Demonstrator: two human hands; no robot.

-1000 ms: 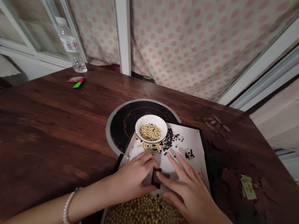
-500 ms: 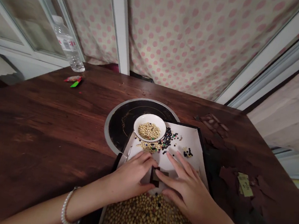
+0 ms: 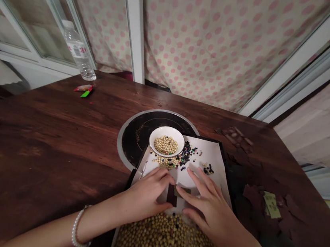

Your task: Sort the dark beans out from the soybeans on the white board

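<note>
My left hand (image 3: 147, 195) and my right hand (image 3: 206, 204) rest side by side on a white tray (image 3: 218, 156), just beyond a big heap of tan beans (image 3: 168, 242). Between them sits a small dark card (image 3: 171, 195); the fingertips of both hands touch it. My left fingers curl onto its left edge. My right fingers lie stretched and spread over the tray. Farther up the tray lie mixed tan and black beans (image 3: 178, 161) and a white bowl of tan beans (image 3: 166, 141).
The tray lies partly over a round black plate (image 3: 136, 132) set in the dark wooden table (image 3: 49, 133). Brown paper scraps (image 3: 270, 200) lie at the right. A water bottle (image 3: 77, 50) and small wrappers (image 3: 84, 88) stand at the far left corner.
Both hands stay on the dark card; they have shifted it slightly. The right hand's fingers have edged a little up the tray.
</note>
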